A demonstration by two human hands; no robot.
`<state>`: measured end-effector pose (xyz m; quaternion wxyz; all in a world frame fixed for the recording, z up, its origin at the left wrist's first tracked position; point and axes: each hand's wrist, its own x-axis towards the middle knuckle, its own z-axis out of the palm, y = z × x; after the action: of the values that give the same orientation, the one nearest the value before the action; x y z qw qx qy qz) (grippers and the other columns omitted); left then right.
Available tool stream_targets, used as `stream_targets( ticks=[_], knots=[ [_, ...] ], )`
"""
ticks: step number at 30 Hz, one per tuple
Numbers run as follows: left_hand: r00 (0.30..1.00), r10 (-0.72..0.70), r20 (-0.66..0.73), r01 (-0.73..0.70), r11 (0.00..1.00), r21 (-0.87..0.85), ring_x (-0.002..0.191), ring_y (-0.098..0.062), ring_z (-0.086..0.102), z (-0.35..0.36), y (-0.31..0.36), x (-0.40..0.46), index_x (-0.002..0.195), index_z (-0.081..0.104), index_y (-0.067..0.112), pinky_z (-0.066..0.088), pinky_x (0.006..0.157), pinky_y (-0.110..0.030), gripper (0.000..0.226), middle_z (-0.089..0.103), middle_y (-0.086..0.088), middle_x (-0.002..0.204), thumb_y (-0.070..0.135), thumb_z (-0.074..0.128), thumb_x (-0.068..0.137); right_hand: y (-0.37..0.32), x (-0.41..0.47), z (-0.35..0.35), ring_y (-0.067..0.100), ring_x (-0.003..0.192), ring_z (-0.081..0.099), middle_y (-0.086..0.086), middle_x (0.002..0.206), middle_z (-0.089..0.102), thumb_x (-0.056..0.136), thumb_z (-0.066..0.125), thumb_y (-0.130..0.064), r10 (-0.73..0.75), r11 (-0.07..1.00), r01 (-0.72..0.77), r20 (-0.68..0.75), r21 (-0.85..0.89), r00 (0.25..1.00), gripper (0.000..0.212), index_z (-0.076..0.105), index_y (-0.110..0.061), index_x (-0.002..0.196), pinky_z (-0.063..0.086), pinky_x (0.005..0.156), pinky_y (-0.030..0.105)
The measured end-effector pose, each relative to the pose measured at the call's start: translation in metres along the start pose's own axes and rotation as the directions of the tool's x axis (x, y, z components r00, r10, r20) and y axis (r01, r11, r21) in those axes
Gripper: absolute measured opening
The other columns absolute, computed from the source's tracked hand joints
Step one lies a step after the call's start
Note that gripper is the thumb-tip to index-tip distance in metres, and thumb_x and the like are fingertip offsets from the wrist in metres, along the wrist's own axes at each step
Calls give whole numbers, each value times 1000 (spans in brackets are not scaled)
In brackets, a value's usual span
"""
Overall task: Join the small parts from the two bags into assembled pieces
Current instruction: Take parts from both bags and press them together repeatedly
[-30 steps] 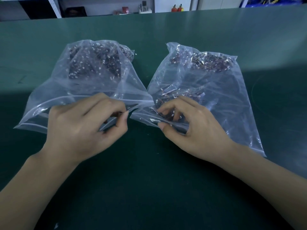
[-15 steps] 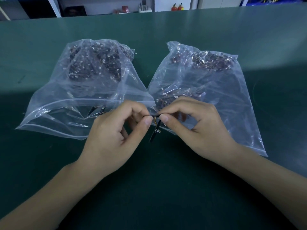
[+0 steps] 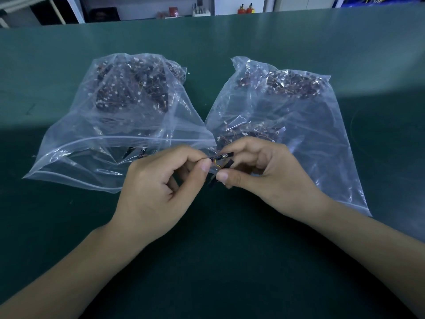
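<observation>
Two clear plastic bags lie side by side on the green table: the left bag [image 3: 115, 125] and the right bag [image 3: 296, 116], each holding several small dark parts with white connectors and thin wires. In front of the gap between them, my left hand [image 3: 161, 192] pinches one end of a thin black strip part [image 3: 222, 155]. My right hand [image 3: 264, 176] pinches a second small black part [image 3: 227, 164] with yellow-orange wires. The two parts meet between my fingertips; whether they are joined is hidden by my fingers.
The green table mat [image 3: 218, 261] spreads wide in front of and around the bags. Beyond the table's far edge stand shelves with small items [image 3: 200, 10]. A few loose dark parts lie near the left bag's mouth [image 3: 135, 153].
Both hands left the bag openings, each with a small part, and came together in front of the bags. Since half a second ago the hanging part has been drawn up between my fingertips.
</observation>
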<state>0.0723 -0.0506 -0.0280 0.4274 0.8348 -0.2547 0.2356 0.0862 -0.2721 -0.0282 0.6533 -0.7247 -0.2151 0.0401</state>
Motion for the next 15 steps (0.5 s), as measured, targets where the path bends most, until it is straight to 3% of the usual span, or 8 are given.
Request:
stream_targets(
  ticks=[4,6,8,10,13,15],
  knots=[
    [998,38,-56,-35,998,48,60,-16,63,-4,-1,1,85,71,12,47,51,-31,25,66,5,69,26,62,104,-1,1,-1,11,70,74,9,80,80,84,80,-15,6,997,-4,-24,75,1000,12,75,-9,93,54,72,15],
    [997,34,-62,-30,997,72,58,-16,61,-5,-2,1,81,68,12,46,51,-31,27,64,5,66,26,62,103,-3,1,-1,18,74,75,11,90,81,83,82,-16,0,997,2,-31,75,1000,13,76,-8,91,57,70,29],
    [998,-1,-66,7,996,83,54,-15,58,-5,-2,1,76,64,12,44,51,-29,28,61,5,61,25,61,100,-2,0,0,28,84,74,5,97,80,80,85,-21,-58,998,56,-52,-37,997,13,78,-14,87,55,75,45],
    [997,-41,-65,46,995,87,52,-14,55,-6,-2,2,72,61,13,41,50,-24,27,56,7,57,25,60,96,-2,-1,0,31,82,69,2,93,76,79,87,-19,-159,978,152,-36,-141,987,11,79,-14,85,52,69,39],
    [996,-79,-35,82,992,96,52,-16,54,-6,-2,3,71,62,14,41,51,-26,26,55,6,55,27,59,93,-3,-3,2,20,74,63,3,87,71,81,88,-14,-281,933,282,37,-226,959,10,81,-10,86,45,66,21],
    [996,-79,-28,82,990,112,51,-17,54,-7,-2,3,72,63,15,41,51,-28,24,55,6,55,27,59,93,-3,-4,3,18,74,65,1,87,73,83,87,-15,-322,907,326,57,-268,945,8,81,-11,88,45,66,19]
  ],
)
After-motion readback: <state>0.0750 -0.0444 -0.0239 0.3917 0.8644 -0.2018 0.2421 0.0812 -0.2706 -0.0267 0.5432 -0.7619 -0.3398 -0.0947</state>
